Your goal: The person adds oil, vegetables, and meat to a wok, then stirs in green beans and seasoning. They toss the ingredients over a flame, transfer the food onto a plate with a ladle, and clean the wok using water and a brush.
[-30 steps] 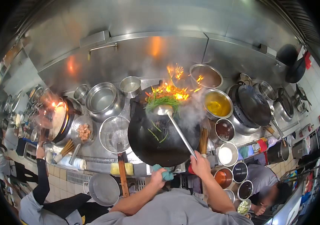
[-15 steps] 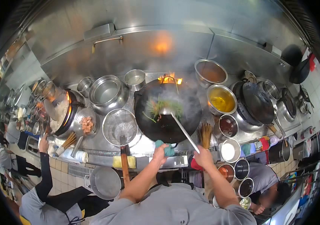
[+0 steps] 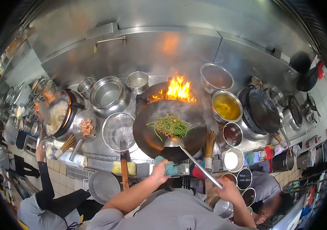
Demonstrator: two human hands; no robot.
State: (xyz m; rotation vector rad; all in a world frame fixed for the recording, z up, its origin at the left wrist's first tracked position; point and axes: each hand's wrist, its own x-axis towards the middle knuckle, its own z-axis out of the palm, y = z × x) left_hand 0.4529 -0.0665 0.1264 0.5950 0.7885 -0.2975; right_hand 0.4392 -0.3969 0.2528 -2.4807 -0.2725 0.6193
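My left hand (image 3: 159,172) is closed round a folded green cloth (image 3: 165,164) at the near edge of a large black wok (image 3: 144,132); the part under the cloth is hidden. The wok is tilted, its far side raised off the burner. In it lies a heap of long green stems, perhaps green beans (image 3: 171,126), with small brownish bits. My right hand (image 3: 227,189) grips the end of a long-handled metal ladle (image 3: 198,165). The ladle's bowl rests low in the wok, just on the near side of the greens.
Tall flames (image 3: 179,90) rise behind the wok. To its left are a wire strainer (image 3: 111,132) and steel pots (image 3: 108,84); to its right, a bowl of yellow oil (image 3: 226,106) and a bamboo brush (image 3: 209,149). A co-worker (image 3: 37,203) works at the left wok.
The wok has come nearer and tilted, and the flames behind it have grown. My right hand and the ladle have drawn back towards me and right. Less steam hides the greens.
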